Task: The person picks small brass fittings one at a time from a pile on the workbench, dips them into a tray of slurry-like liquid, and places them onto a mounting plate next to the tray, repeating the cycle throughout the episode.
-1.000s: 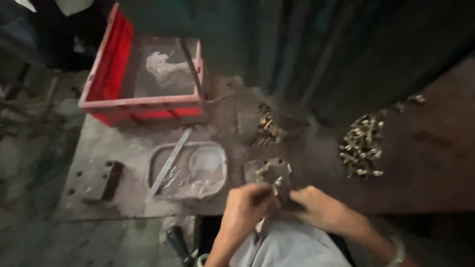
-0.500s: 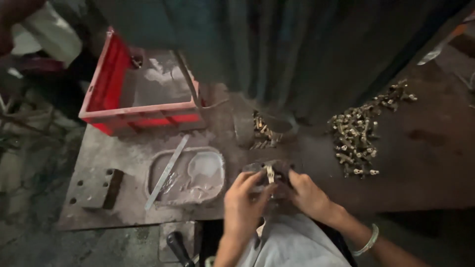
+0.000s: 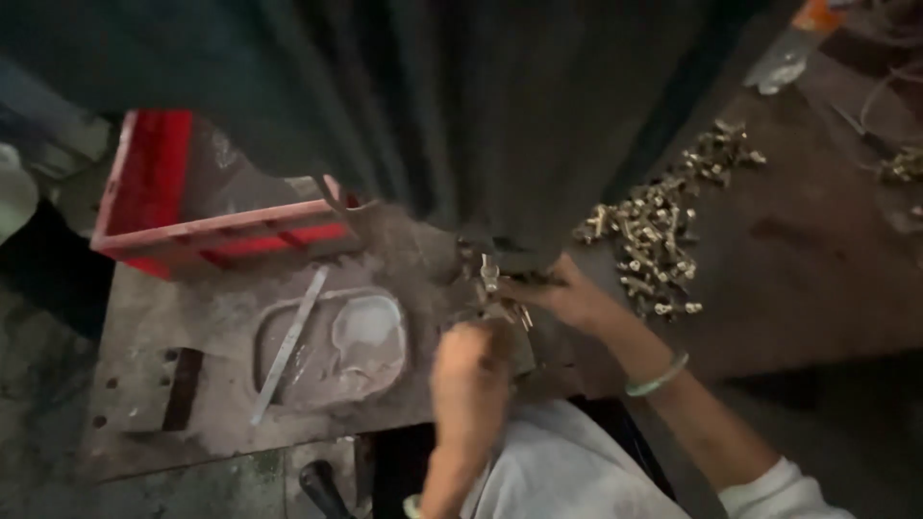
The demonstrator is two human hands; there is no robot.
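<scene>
Head view: the left hand (image 3: pixel 469 370) is closed in a fist-like grip on small brass fittings (image 3: pixel 500 309) at the near edge of the counter (image 3: pixel 192 423). The right hand (image 3: pixel 567 296) reaches among them; its grip is blurred, I cannot tell. Better to steady each fitting low against the counter, near the brass pile (image 3: pixel 654 235).

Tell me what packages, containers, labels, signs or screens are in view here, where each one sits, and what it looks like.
No labels, signs or screens show.
Red crate: upper left on the bench, rectangular, open-topped plastic.
Shallow tray: left of the hands, rounded rectangle, grey and dusty, a flat metal strip across it.
Object at the top right corner: orange and pale, too blurred to identify.
</scene>
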